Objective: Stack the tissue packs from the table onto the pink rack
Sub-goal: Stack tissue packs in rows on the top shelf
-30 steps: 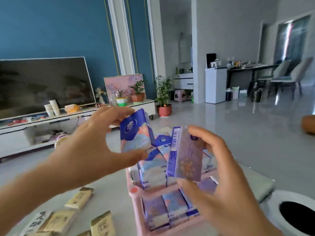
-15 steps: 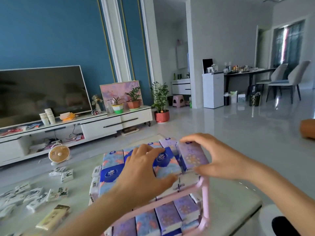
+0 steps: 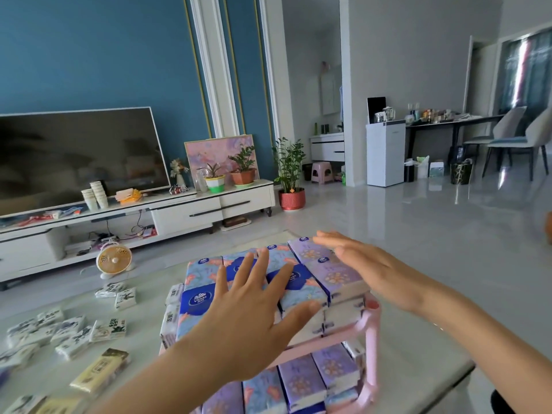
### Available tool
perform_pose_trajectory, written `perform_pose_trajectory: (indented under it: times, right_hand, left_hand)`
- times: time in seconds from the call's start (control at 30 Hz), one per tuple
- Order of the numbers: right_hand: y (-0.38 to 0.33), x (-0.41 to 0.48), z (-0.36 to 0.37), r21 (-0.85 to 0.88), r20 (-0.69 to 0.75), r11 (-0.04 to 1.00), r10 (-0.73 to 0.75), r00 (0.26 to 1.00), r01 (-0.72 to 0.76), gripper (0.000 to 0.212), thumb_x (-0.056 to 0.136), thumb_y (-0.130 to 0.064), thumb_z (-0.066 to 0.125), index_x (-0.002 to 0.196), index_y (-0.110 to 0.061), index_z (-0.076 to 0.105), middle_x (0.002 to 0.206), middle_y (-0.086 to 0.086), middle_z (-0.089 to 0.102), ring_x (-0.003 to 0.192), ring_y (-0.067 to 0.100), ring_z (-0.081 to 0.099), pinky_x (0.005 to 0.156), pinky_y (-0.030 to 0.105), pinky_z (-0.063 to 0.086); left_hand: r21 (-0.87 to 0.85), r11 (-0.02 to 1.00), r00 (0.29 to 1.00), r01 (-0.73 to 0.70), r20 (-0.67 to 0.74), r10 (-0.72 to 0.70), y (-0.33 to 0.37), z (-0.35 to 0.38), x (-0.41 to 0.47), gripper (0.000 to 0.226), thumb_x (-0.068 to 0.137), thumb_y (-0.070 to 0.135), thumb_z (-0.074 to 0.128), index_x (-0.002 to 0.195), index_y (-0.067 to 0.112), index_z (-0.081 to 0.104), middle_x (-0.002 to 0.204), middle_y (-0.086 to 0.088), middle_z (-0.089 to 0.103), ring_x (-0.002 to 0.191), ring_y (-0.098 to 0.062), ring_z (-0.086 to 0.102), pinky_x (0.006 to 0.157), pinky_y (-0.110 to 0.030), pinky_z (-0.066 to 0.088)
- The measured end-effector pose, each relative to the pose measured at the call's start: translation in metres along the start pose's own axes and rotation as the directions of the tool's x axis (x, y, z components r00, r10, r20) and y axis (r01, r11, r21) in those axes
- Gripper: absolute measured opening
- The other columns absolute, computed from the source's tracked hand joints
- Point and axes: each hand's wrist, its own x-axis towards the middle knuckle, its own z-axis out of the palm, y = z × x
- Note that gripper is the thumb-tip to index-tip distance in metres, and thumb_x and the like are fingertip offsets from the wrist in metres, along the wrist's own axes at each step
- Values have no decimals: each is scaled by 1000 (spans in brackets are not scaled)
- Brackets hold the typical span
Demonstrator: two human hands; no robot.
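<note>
In the head view, we can read the word "Vinda" in white on the dark blue panel of one of the tissue packs (image 3: 200, 298), left of centre. A second blue panel with the same mark sits further right, partly covered by fingers. The print on the white pack sides at the left edge of the stack is too small for us to read.

These packs lie flat, side by side, as the top layer on the pink rack (image 3: 371, 336) at lower centre, blue flowered ones to the left and lilac ones to the right. More lilac and blue packs fill the lower shelf (image 3: 301, 383). The rack stands on the pale desk (image 3: 418, 351).

On the desk at lower left we see loose white packs (image 3: 74, 333) with dark ink prints and a cream pack (image 3: 100, 370), well apart from the rack. Beyond, on the floor, stands a small orange fan (image 3: 114, 259), with a television (image 3: 74, 156) at upper left and a potted plant (image 3: 291, 174) in a red pot near centre.

The left hand (image 3: 254, 318) lies spread, fingers straight and fanned, flat on the blue packs. The right hand (image 3: 358, 261) is flat, fingers straight and close together, over the lilac packs; whether it touches them we cannot tell.
</note>
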Motion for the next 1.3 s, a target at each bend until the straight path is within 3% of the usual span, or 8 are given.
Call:
perform_pose_trajectory:
  times: [0.17,0.27,0.37,0.6,0.83,1.0,1.17,1.3]
  right_hand:
    - [-6,26,-4,22,-194,997,73,978,-70,37,100,-24,33,134,-24,46,141,-12,44,127,-1,36,97,11,24]
    - [-7,37,7,10,-147,994,113,983,-113,40,99,-28,33,138,-24,43,143,-10,41,132,4,34,100,16,22]
    - [-7,44,15,-12,-113,987,160,981,-162,42,100,-31,32,140,-22,40,146,-8,38,135,7,31,99,16,21]
    - [-4,48,24,-70,-21,978,193,981,-194,39,100,-36,28,116,-16,58,120,0,62,107,20,60,94,29,39]
    - [-2,56,26,-166,-9,965,207,978,-205,37,100,-36,29,107,-14,58,111,2,62,95,21,56,88,30,40]
    - [-6,58,26,-234,-2,957,173,985,-169,41,100,-32,28,115,-8,58,122,7,57,112,22,51,97,30,36]
    - [-10,58,26,-274,60,953,151,987,-129,38,101,-29,28,89,-9,58,99,5,53,101,24,52,82,27,35]
    - [-18,57,16,-340,-126,940,1,992,-44,37,100,-24,34,117,1,55,122,10,57,113,22,49,83,24,32]
  left_hand:
    - [-153,986,997,67,-27,-72,-7,-10,2,90,65,74,-8,147,37,-3,156,8,-14,142,-9,-17,117,-45,-7]
    - [-383,906,963,181,-119,-243,-30,-16,1,97,61,74,-5,148,33,9,157,7,-2,144,-9,-7,118,-41,-1]
    - [-642,722,906,258,-97,-411,-47,-12,-6,77,83,64,13,148,23,18,157,2,7,144,-12,1,117,-36,3]
    - [-784,558,897,271,-5,-443,-51,-2,-7,70,89,59,15,149,25,13,157,6,10,144,-12,5,115,-33,5]
    - [-717,646,911,262,-38,-411,-54,7,2,64,94,52,16,149,19,17,155,-2,17,143,-18,12,117,-38,10]
    - [-829,523,898,198,-60,-436,-56,9,0,62,93,52,29,142,16,35,152,-6,26,141,-24,19,116,-45,17]
    - [-648,715,901,262,-100,-422,-53,7,-1,61,95,50,15,147,19,21,154,-6,20,142,-20,13,116,-37,13]
    - [-546,824,868,153,-324,-376,-39,-1,-17,73,84,61,13,147,25,19,157,4,3,144,-9,-6,114,-27,-1]
